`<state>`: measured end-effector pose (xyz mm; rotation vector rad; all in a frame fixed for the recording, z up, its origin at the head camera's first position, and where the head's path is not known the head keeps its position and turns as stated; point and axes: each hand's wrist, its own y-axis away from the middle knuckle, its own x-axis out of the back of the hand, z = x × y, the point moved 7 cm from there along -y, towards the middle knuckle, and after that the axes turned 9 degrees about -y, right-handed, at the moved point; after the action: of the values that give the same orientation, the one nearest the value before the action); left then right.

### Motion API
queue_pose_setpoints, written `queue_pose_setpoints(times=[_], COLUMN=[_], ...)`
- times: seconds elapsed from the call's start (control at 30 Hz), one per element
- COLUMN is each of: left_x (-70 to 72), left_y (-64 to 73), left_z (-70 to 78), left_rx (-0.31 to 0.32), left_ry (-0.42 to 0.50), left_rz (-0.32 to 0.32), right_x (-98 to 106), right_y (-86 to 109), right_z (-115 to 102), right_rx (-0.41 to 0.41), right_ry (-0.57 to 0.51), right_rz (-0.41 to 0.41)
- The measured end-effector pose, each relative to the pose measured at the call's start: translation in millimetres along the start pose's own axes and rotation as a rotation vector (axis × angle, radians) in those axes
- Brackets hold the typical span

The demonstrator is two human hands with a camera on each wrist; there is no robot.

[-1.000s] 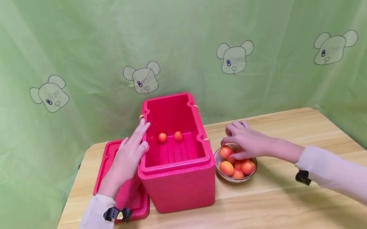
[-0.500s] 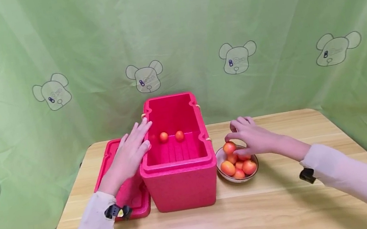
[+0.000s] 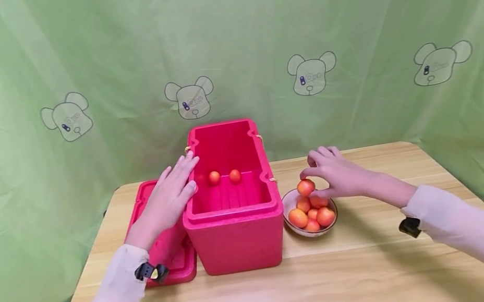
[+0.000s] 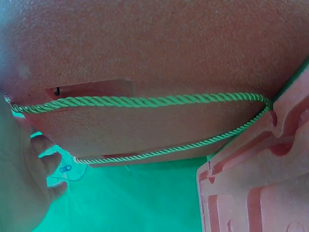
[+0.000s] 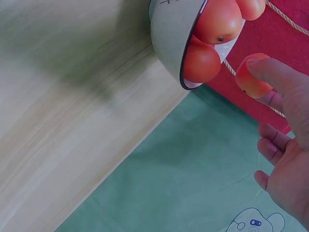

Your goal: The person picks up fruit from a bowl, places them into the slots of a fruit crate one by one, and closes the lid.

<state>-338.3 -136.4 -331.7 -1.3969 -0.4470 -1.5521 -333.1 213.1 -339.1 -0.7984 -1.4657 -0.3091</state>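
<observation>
My right hand [image 3: 338,172] pinches a small round orange-red fruit [image 3: 306,187] between thumb and finger, just above the back of a bowl [image 3: 289,201]. In the right wrist view the held fruit [image 5: 253,76] shows a dark dot and hangs apart from the bowl [image 5: 169,38]. Several similar fruits [image 3: 298,218] fill the bowl. My left hand [image 3: 169,199] rests on the left rim of an open red foam box [image 3: 238,244], fingers straight. Two fruits [image 3: 235,176] lie inside the box. The left wrist view shows the box's side with a rope [image 4: 159,100] and part of my hand.
A red lid [image 3: 175,256] lies on the table left of the box, under my left forearm. The bowl stands close against the box's right side. Behind the wooden table [image 3: 339,283] hangs a green curtain [image 3: 227,26] printed with bear heads.
My right hand has lifted a fruit up from the pile in the bowl, moving slightly up and right. My left hand stays on the box rim.
</observation>
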Motion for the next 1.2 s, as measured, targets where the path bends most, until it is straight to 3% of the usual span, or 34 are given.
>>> queue_pose_setpoints(times=[0.5, 0.87, 1.2], left_x=[0.4, 3.0, 2.3], left_y=[-1.7, -1.0, -1.5], left_z=[4.4, 2.8, 2.1], left_rx=[-0.033, -0.038, -0.033], left_ry=[-0.015, -0.027, -0.019], left_rz=[-0.023, 0.019, 0.02], right_x=[9, 35, 62], right_y=[-1.8, -13.9, -27.3], right_z=[-1, 0, -2], right_rx=[0.007, 0.018, 0.023], right_ry=[0.035, 0.081, 0.13], right_rz=[0.035, 0.07, 0.038])
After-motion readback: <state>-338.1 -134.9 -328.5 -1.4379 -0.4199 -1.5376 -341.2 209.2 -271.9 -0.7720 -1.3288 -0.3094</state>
